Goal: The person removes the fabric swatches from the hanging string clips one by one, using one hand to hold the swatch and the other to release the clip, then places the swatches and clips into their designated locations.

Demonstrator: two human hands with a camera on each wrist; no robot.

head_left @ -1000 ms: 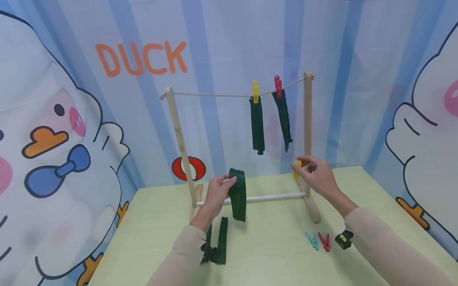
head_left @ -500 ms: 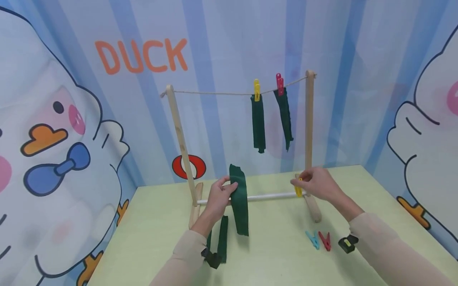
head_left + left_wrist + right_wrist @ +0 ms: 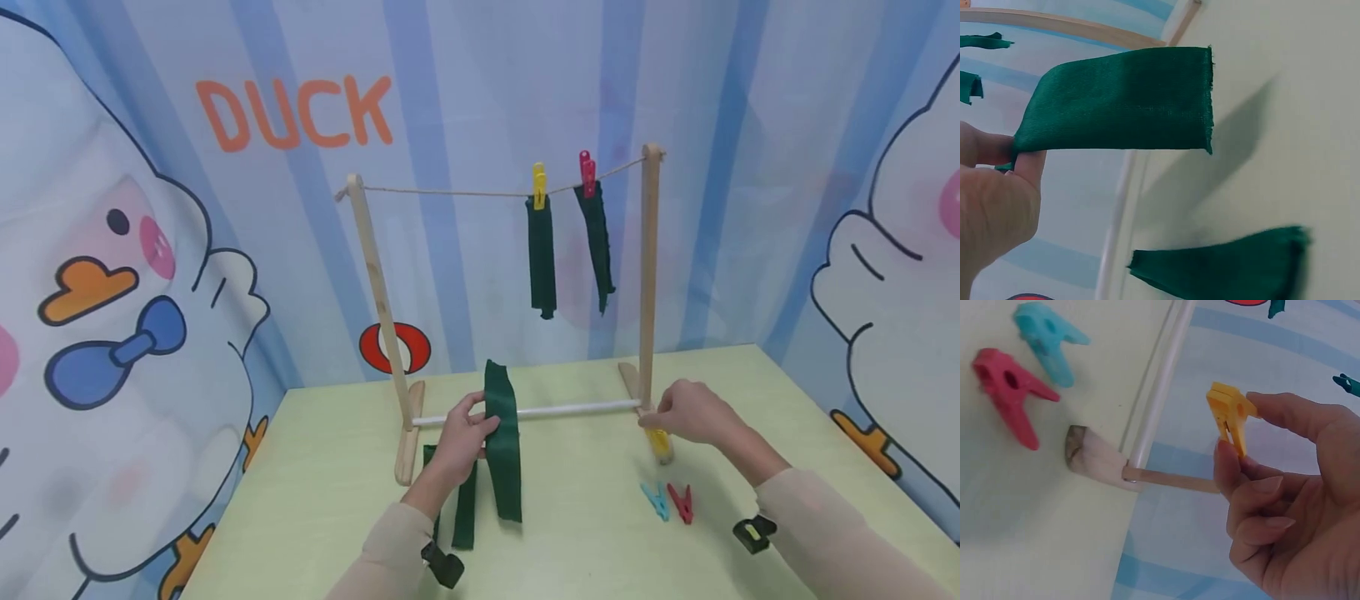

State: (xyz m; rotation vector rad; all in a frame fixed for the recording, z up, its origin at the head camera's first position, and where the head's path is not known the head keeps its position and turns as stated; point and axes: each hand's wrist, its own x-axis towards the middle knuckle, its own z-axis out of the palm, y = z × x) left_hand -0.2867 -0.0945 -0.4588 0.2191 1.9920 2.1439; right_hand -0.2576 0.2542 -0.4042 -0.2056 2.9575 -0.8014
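Note:
My left hand (image 3: 459, 437) pinches a dark green fabric strip (image 3: 504, 454) between thumb and fingers, and the strip hangs down above the table. In the left wrist view the strip (image 3: 1122, 100) droops out past the fingertips, casting a shadow on the tabletop. My right hand (image 3: 693, 412) pinches a yellow clothespin (image 3: 1229, 415) near the foot of the right post. On the table below it lie a light blue clothespin (image 3: 656, 502) and a red clothespin (image 3: 681, 504). More green strips (image 3: 465, 508) lie under my left forearm, partly hidden by it.
A wooden frame with a right post (image 3: 648, 275), a left post (image 3: 375, 283) and a white bottom bar (image 3: 577, 409) stands on the table (image 3: 570, 542). Its string (image 3: 450, 193) bears two green strips, held by a yellow clothespin (image 3: 539, 185) and a red clothespin (image 3: 588, 173).
My right hand has moved down and to the right with the yellow clothespin. My left hand has lowered the green strip, which now hangs longer.

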